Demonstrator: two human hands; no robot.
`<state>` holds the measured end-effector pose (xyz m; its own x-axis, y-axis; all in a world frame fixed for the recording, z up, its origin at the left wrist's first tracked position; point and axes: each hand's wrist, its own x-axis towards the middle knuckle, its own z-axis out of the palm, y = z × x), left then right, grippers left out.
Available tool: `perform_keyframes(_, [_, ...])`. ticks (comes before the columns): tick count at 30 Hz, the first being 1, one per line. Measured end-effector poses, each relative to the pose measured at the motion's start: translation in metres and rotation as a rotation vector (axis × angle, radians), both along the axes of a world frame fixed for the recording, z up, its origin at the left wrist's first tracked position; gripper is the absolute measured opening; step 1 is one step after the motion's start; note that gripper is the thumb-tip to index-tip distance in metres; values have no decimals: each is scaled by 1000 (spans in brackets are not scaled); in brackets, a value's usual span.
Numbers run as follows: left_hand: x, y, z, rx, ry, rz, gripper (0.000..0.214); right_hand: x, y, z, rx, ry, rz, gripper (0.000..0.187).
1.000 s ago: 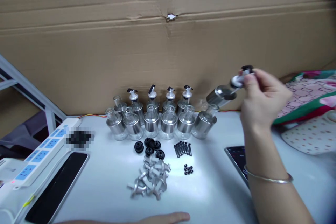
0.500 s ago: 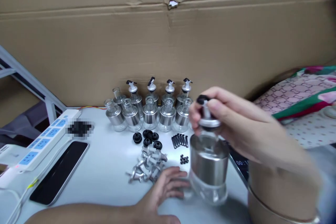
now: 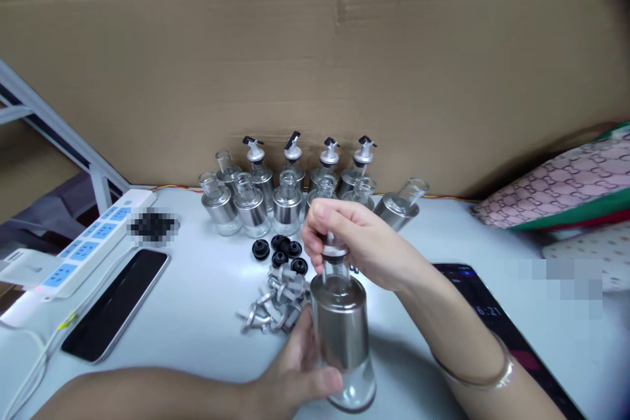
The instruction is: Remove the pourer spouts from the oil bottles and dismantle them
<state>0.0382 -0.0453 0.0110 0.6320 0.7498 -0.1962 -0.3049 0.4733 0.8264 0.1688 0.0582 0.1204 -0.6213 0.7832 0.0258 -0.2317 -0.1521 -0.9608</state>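
Note:
In front of me a glass oil bottle (image 3: 340, 325) with a steel sleeve stands slightly tilted. My left hand (image 3: 293, 367) is wrapped round its lower left side, thumb across the clear base. My right hand (image 3: 357, 230) is closed round the pourer spout (image 3: 335, 251) in the bottle's neck; the fingers hide most of the spout. Beside my left hand lies a heap of silver pourer parts (image 3: 275, 298). Black ribbed stoppers (image 3: 260, 249) lie behind the heap. My right hand covers most of the small black parts behind it.
Several open bottles (image 3: 287, 207) stand in a row, with capped bottles (image 3: 363, 154) behind. Another bottle (image 3: 401, 203) leans at the right. On the left are a phone (image 3: 115, 305) and a power strip (image 3: 93, 236). A dark timer screen (image 3: 492, 315) lies under my right forearm. Cardboard (image 3: 295, 65) walls the back.
My right hand has brought the bottle left and slightly down. My left hand, earlier open beside it, now holds the bottle's lower part. The view has shifted a little.

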Motion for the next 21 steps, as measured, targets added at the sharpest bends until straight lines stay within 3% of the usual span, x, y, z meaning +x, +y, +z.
perform_keyframes(8, [1,6,4,124,83,29,70,-15,0,-13,-43,83,-154,38])
perform_keyframes(11, [0,8,4,121,127,-71,64,-18,2,-17,144,-181,-200,34])
perform_keyframes(15, [-4,7,1,49,107,-139,67,-18,3,-17,482,-601,-407,40])
perform_keyframes(18, [-5,7,-2,19,130,-84,65,-19,-1,-14,541,-691,-472,44])
perform_keyframes(21, [-6,9,-6,51,141,-92,57,-21,-4,-14,472,-626,-474,45])
